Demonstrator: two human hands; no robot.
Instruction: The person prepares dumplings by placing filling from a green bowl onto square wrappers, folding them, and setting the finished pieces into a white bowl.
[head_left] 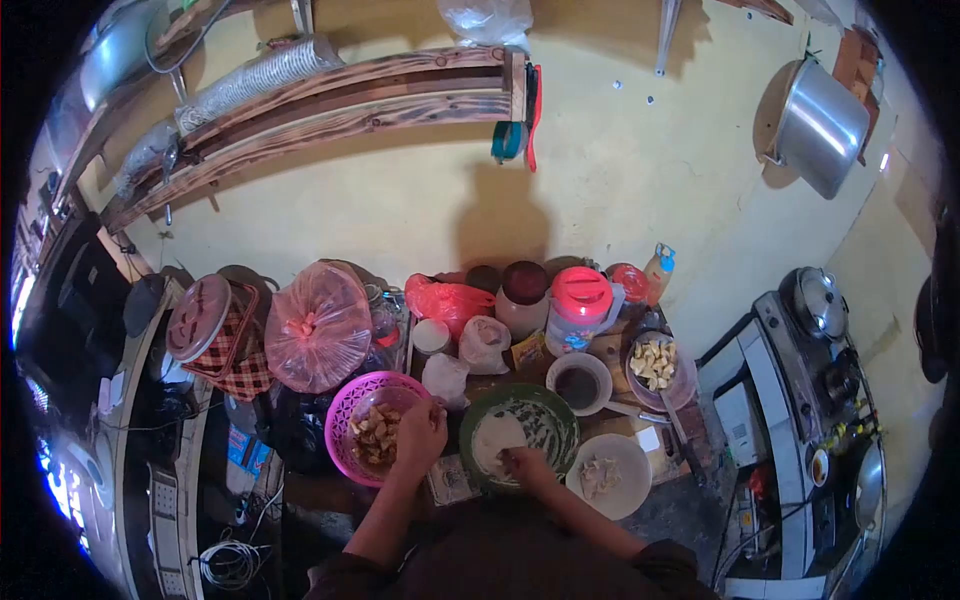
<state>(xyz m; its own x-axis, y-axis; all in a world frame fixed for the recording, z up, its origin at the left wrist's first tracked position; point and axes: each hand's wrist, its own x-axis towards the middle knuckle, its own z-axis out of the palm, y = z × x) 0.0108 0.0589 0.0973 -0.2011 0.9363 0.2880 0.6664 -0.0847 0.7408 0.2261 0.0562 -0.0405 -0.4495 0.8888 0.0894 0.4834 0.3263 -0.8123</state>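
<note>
My left hand (422,436) is over the right side of a pink perforated basket (338,447), its fingers curled together near the rim. Inside the basket lie brownish chunks of food (375,432). What the fingers hold, if anything, is too small to make out. My right hand (527,467) reaches into a green bowl (567,437), fingers drawn together at the edge of a pale, flour-like mass (497,440). White smears coat the bowl's inner wall. Close by on the right, a white bowl (636,482) contains whitish pieces (600,477).
Behind the bowls stand a dark-filled bowl (577,387), a red-lidded jug (580,310), a jar (524,290) and tied bags (318,325). A bowl of pale chunks (654,363) and a knife (681,425) are at right. A stove (800,350) stands farther right.
</note>
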